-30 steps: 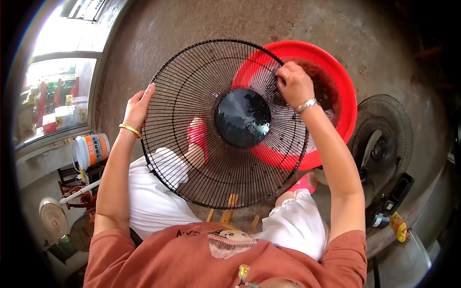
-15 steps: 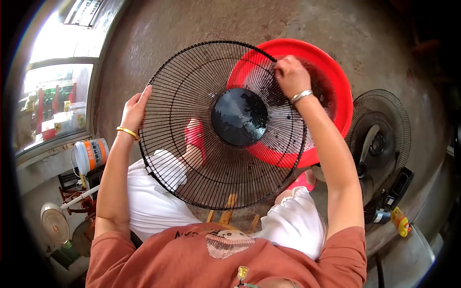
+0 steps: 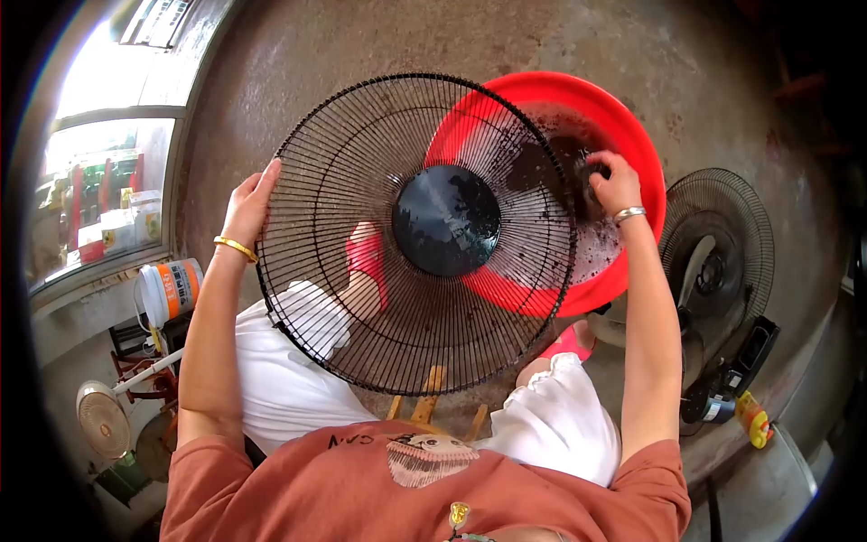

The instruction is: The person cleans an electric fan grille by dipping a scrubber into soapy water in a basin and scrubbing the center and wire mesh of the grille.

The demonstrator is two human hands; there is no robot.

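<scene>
A round black fan grille with a wet, dark centre disc is held up in front of me. My left hand is shut on its left rim, thumb along the edge. Right of the grille, my right hand is over a red basin with its fingers curled together. Something small and dark shows at the fingertips, too unclear to name. The basin holds dark, sudsy water. The grille overlaps the basin's left part.
A fan with its blades exposed lies on the right, near a yellow bottle. On the left are a white bucket, a small beige fan and a window. A wooden stool shows below the grille.
My right hand has left the grille's upper right rim and moved right and down, over the basin water. The left hand still holds the grille, which has barely shifted.
</scene>
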